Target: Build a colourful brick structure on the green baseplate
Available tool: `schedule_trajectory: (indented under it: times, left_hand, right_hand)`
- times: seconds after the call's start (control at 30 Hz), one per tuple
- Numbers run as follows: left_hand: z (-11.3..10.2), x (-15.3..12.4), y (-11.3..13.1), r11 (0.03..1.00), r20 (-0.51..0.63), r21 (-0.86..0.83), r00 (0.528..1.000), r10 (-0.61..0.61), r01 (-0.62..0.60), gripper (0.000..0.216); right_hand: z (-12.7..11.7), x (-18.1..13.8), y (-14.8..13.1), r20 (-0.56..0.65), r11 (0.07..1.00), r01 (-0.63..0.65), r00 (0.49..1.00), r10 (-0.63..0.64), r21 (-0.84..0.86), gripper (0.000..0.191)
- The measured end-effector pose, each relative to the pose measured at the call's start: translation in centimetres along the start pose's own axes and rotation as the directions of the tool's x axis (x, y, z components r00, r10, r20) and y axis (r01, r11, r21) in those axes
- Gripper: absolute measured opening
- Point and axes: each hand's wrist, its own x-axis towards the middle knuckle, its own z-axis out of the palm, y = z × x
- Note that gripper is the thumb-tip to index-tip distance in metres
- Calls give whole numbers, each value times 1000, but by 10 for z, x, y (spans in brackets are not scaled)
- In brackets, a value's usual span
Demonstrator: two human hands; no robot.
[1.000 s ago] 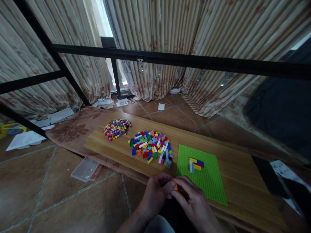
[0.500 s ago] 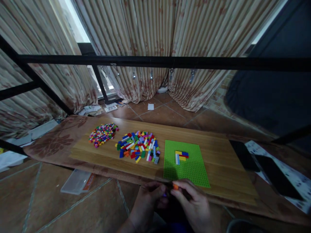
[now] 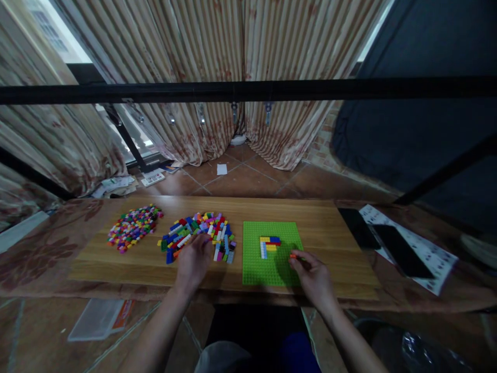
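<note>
My right hand (image 3: 312, 274) pinches a small orange toy brick (image 3: 292, 256) over the right edge of the green baseplate (image 3: 252, 272). On that plate stands a small build of bricks (image 3: 267, 243) in yellow, blue, red, white and light blue. My left hand (image 3: 194, 261) reaches down at the front of the pile of larger mixed bricks (image 3: 223, 228), fingers curled together. What its fingertips hold, if anything, is too small and partly hidden to name.
A heap of tiny coloured pieces (image 3: 135, 225) lies on the wooden board (image 3: 318, 223), left of the larger bricks. To the right are a black phone-like slab (image 3: 404, 251) and a printed sheet (image 3: 438, 264). A clear plastic lid (image 3: 95, 318) rests on the floor.
My hands have moved apart from near my lap: the left forward and left to the brick pile, the right up over the plate's edge with the orange brick. The view has shifted right.
</note>
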Motion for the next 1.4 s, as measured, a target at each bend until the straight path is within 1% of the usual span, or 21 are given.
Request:
schedule_trajectory:
  times: [0.03, 0.1, 0.17, 0.23, 0.3, 0.37, 0.47, 0.53, 0.63, 0.73, 0.83, 0.9, 1.07, 1.27, 1.4]
  left_hand:
    - [2, 6, 0, 996, 23, 87, 999, 23, -25, 24]
    - [6, 15, 1, 974, 79, 223, 996, 32, -49, 26]
    - [10, 21, 2, 952, 117, 301, 993, 25, -59, 27]
    - [12, 22, 2, 941, 114, 327, 992, 47, -82, 27]
    - [15, 20, 3, 942, 79, 318, 993, 88, -109, 27]
    - [16, 16, 6, 950, 36, 286, 992, 122, -127, 27]
    - [21, 3, 20, 968, 11, 187, 986, 165, -164, 26]
    - [29, -10, 35, 974, 31, 103, 979, 199, -201, 25]
    - [46, -30, 59, 963, 89, 30, 960, 265, -269, 27]
    - [68, -45, 77, 938, 153, 28, 928, 338, -346, 34]
    - [85, -52, 87, 914, 202, 64, 902, 381, -401, 46]
    - [92, -54, 89, 904, 222, 93, 894, 389, -416, 49]
    - [95, -54, 92, 895, 242, 143, 892, 383, -423, 46]
    - [95, -56, 91, 898, 247, 118, 888, 387, -425, 47]
    - [95, -57, 91, 905, 250, 102, 891, 378, -412, 48]
  right_hand:
    - [4, 4, -1, 7, 1000, 17, 1000, -16, -19, 34]
    - [12, 12, -3, 23, 998, 41, 999, -40, -57, 32]
    - [18, 19, -5, 34, 995, 51, 998, -49, -87, 30]
    - [22, 23, -6, 39, 993, 48, 998, -44, -109, 30]
    - [22, 25, -6, 35, 990, 42, 999, -38, -133, 29]
    - [19, 26, -5, 32, 972, 74, 997, -68, -222, 27]
    - [13, 26, -4, 69, 902, 178, 984, -164, -394, 26]
    - [10, 26, -2, 116, 863, 242, 970, -213, -443, 24]
    - [7, 28, 2, 169, 832, 310, 951, -260, -461, 22]
    - [6, 33, 3, 201, 815, 351, 936, -289, -460, 20]
    - [5, 36, 1, 241, 806, 396, 917, -318, -440, 18]
    - [5, 36, -1, 269, 803, 424, 903, -336, -419, 18]
    - [10, 34, -6, 304, 798, 458, 883, -358, -392, 21]
    - [14, 32, -3, 216, 829, 420, 907, -363, -370, 21]
    - [13, 31, -3, 198, 853, 402, 914, -354, -333, 20]
